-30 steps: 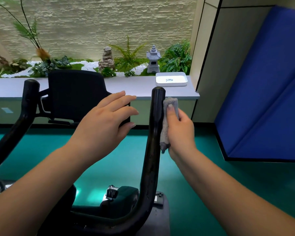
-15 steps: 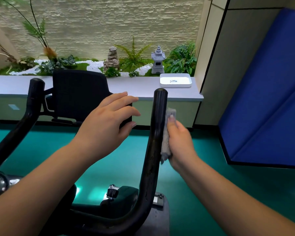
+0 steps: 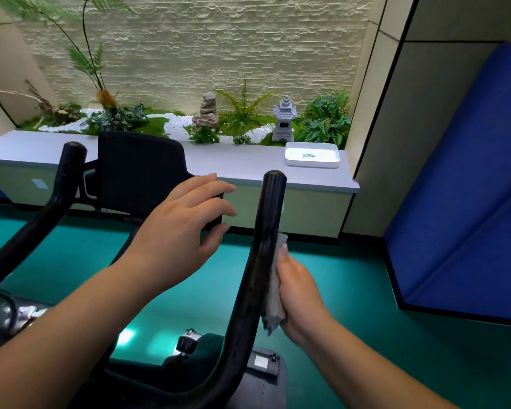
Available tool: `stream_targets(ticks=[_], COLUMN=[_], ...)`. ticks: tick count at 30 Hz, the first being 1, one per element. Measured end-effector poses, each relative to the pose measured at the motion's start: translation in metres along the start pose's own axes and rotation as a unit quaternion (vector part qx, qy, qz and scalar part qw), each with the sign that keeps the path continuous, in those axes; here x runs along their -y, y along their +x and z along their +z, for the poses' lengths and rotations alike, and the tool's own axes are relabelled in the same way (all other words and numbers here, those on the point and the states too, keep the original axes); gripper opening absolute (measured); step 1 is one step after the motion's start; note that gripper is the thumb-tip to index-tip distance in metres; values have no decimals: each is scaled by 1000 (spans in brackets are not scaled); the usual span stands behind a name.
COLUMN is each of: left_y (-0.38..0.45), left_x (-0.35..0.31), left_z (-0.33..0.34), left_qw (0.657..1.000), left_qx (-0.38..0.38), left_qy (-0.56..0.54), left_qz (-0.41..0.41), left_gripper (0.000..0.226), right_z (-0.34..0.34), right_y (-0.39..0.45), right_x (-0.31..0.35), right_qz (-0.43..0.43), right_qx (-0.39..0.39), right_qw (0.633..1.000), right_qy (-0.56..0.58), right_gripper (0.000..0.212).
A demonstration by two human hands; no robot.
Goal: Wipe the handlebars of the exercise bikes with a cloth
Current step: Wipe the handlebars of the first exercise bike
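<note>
The exercise bike's black right handlebar (image 3: 267,219) rises in the middle of the view, and its left handlebar (image 3: 62,190) stands at the left. My right hand (image 3: 300,287) presses a grey cloth (image 3: 275,293) against the right side of the right handlebar, about halfway down it, with the fingers wrapped over the cloth. My left hand (image 3: 183,228) hovers between the two bars with fingers loosely extended, in front of the bike's black console (image 3: 139,169). It holds nothing; whether it touches the console is unclear.
A grey ledge (image 3: 242,169) with a white tray (image 3: 311,154) runs behind the bike, backed by plants and stone ornaments. A blue mat (image 3: 466,208) leans on the right wall. Teal floor (image 3: 351,305) lies below, with the bike's base (image 3: 257,376) near the bottom.
My right hand has slid the cloth down the right handlebar from near its top to about the middle. My left hand has stayed in place.
</note>
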State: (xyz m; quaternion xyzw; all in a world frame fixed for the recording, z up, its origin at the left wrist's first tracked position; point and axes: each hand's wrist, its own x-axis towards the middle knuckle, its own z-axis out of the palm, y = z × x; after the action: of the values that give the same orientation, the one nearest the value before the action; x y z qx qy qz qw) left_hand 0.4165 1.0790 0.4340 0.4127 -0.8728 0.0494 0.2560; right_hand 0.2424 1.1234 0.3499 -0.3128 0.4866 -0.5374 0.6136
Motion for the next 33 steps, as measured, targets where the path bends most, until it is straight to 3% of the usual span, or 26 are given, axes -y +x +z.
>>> stream_targets(ticks=[7, 12, 15, 21, 23, 27, 33], left_y=[-2, -4, -4, -5, -5, -7, -12], left_x=[-3, -9, -10, -11, -9, -6, -1], left_z=[-2, 3, 3, 3, 4, 2, -3], left_qw=[1000, 999, 999, 999, 999, 1000, 1000], left_qx=[7, -6, -6, -11, -13, -7, 28], left_qy=[1, -7, -2, -7, -3, 6, 8], left_qz=[-17, -38, -43, -40, -37, -26, -3], left_gripper=[13, 14, 14, 14, 14, 15, 28], right_z=[3, -4, -7, -8, -12, -18, 0], right_y=[51, 20, 21, 13, -7, -16, -10], right_x=[66, 28, 28, 50, 31, 17, 44], right_qz=[-65, -31, -77, -287, -310, -356, -342], right_qx=[13, 20, -17, -86, -72, -73, -37], right_qw=[998, 999, 993, 918, 902, 867, 814], right_qy=[7, -23, -83, -260, -290, -342, -468], right_gripper=[44, 48, 33, 10, 10, 36, 34])
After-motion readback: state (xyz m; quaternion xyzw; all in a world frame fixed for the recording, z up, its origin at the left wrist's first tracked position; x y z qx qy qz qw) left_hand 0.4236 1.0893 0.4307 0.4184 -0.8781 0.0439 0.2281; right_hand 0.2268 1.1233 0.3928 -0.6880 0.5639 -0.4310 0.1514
